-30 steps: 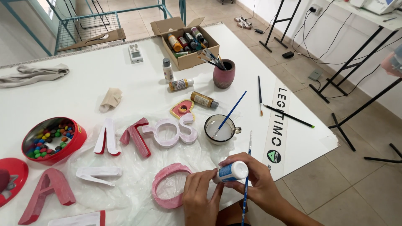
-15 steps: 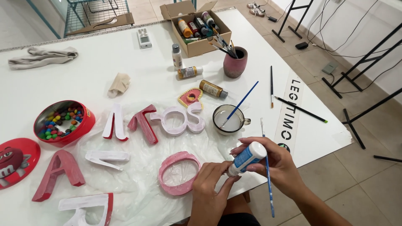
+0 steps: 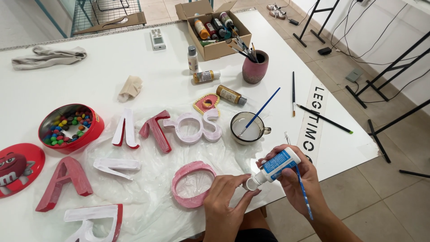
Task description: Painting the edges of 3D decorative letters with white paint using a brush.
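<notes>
My right hand (image 3: 301, 179) grips a small white bottle with a blue label (image 3: 274, 166), tilted with its cap end down to the left, and also holds a thin blue-handled brush (image 3: 303, 192). My left hand (image 3: 226, 201) has its fingers on the bottle's white cap (image 3: 250, 183). Just left of my hands a pink ring-shaped letter (image 3: 192, 183) lies on a clear plastic sheet (image 3: 148, 188). Beyond it stands a glass cup (image 3: 248, 129) with whitish liquid and a blue brush leaning in it.
Pink and white cut-out letters (image 3: 154, 130) lie across the white table (image 3: 134, 71). A red tin of coloured candies (image 3: 69, 127) and its lid (image 3: 18, 168) sit left. A cardboard box of paint bottles (image 3: 215, 29), a pink brush pot (image 3: 255, 67), loose brushes and rags lie farther back.
The bottle has tipped cap-down toward my left hand, whose fingers have closed on the cap. The view has shifted, so the table sits lower and more to the right.
</notes>
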